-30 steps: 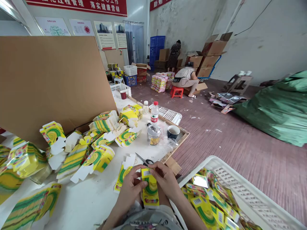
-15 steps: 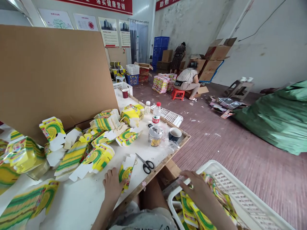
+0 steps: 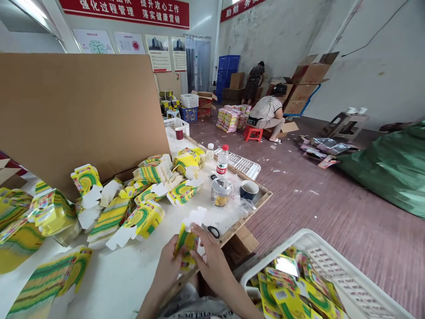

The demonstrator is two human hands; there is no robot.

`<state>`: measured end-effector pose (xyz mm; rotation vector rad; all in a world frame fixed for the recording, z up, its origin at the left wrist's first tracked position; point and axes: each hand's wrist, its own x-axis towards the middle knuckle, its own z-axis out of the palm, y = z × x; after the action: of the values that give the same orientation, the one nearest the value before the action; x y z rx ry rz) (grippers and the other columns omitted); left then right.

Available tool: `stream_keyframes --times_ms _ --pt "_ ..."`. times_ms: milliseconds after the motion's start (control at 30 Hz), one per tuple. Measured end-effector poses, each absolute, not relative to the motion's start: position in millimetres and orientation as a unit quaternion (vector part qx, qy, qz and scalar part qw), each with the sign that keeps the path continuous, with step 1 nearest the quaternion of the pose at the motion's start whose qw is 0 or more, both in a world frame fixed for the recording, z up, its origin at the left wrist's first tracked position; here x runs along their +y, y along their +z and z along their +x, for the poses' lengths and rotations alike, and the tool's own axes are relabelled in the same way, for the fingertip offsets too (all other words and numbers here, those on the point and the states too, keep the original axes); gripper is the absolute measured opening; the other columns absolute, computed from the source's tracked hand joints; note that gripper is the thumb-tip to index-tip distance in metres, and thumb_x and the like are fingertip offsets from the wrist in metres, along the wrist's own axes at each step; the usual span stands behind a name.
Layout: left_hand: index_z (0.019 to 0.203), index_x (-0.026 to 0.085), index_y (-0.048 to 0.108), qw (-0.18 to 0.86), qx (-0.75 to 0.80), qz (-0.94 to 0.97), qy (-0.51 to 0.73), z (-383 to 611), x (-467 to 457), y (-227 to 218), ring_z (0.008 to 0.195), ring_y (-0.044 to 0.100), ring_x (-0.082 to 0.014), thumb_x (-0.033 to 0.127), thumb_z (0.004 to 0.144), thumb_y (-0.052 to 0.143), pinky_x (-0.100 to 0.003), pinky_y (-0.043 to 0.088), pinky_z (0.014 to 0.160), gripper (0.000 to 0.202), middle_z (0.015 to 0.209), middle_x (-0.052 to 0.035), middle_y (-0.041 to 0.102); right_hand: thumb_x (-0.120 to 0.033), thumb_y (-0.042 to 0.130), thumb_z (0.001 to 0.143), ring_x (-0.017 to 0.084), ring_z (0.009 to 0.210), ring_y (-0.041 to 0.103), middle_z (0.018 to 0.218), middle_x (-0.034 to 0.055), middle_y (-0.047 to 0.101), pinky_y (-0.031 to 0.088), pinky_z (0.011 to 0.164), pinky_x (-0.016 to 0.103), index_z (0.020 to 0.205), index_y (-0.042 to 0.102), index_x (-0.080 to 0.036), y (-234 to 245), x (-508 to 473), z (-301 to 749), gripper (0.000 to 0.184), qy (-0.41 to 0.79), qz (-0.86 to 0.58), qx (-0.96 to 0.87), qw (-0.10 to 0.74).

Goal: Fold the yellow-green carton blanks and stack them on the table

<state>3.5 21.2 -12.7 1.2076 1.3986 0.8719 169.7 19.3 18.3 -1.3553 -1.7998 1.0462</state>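
Near the table's front edge, a small yellow-and-green carton [image 3: 186, 239] is held upright with its white top flaps standing up. My left hand [image 3: 168, 261] grips its left side, fingers wrapped round it. My right hand [image 3: 212, 261] closes on the carton's right side, its fingertips near the white flaps and its thumb against the lower front. Part of the carton is hidden behind my fingers. A pair of scissors [image 3: 213, 231] lies just past my right hand, mostly covered by it.
Flat cartons [image 3: 109, 217] are heaped on the table's left before a cardboard sheet [image 3: 83, 115]. A jar [image 3: 221, 192], a red-capped bottle [image 3: 222, 161] and a cup [image 3: 249, 190] stand ahead. A white basket [image 3: 308, 235] of yellow packs is at right. Two people work beyond.
My right hand has come from over the basket to the carton. My left hand has lifted the carton from the table. The view has shifted slightly.
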Motion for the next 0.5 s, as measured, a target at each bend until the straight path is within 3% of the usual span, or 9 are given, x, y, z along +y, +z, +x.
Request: stream_keyframes --times_ms 133,233,333,400,500 --pt "0.092 0.017 0.067 0.597 0.516 0.480 0.384 20.7 12.1 3.7 0.077 0.062 -0.0207 0.036 0.083 0.064 -0.030 0.048 0.073 0.021 0.084 -0.0043 0.072 -0.010 0.051 0.083 0.025 0.102 0.061 0.111 0.0090 0.064 0.050 0.083 0.038 0.115 0.058 -0.022 21.6 18.8 167.3 0.035 0.408 -0.534 -0.654 0.348" --pt "0.097 0.015 0.072 0.672 0.459 0.438 0.382 29.1 4.1 4.1 0.074 0.064 -0.0215 0.050 0.076 0.074 -0.032 0.050 0.072 0.042 0.081 -0.0063 0.073 -0.018 0.052 0.086 0.020 0.081 0.059 0.088 0.0033 0.059 0.049 0.072 0.032 0.098 0.056 -0.021 28.8 18.0 169.9 0.013 0.424 -0.545 -0.606 0.394" --pt "0.103 0.015 0.073 0.752 0.402 0.346 0.390 37.5 -3.9 1.5 0.074 0.069 -0.0253 0.068 0.073 0.068 -0.038 0.054 0.073 0.061 0.084 -0.0098 0.075 -0.025 0.055 0.087 0.016 0.071 0.053 0.079 -0.0014 0.052 0.046 0.065 0.027 0.094 0.054 -0.022 33.2 15.4 171.6 0.008 0.459 -0.532 -0.564 0.434" --pt "0.099 0.016 0.075 0.791 0.371 0.271 0.404 42.6 -6.5 0.0 0.076 0.071 -0.0269 0.069 0.076 0.064 -0.039 0.055 0.072 0.059 0.083 -0.0105 0.076 -0.027 0.056 0.088 0.014 0.067 0.050 0.076 -0.0032 0.049 0.043 0.062 0.025 0.094 0.053 -0.022 34.0 13.0 172.1 0.008 0.467 -0.523 -0.554 0.447" --pt "0.094 0.016 0.075 0.804 0.348 0.232 0.422 47.4 -4.6 -1.6 0.080 0.072 -0.0276 0.058 0.073 0.074 -0.038 0.055 0.075 0.048 0.080 -0.0093 0.076 -0.027 0.057 0.089 0.014 0.064 0.048 0.072 -0.0043 0.048 0.041 0.059 0.025 0.091 0.053 -0.022 34.0 9.7 172.5 0.007 0.462 -0.524 -0.558 0.447"
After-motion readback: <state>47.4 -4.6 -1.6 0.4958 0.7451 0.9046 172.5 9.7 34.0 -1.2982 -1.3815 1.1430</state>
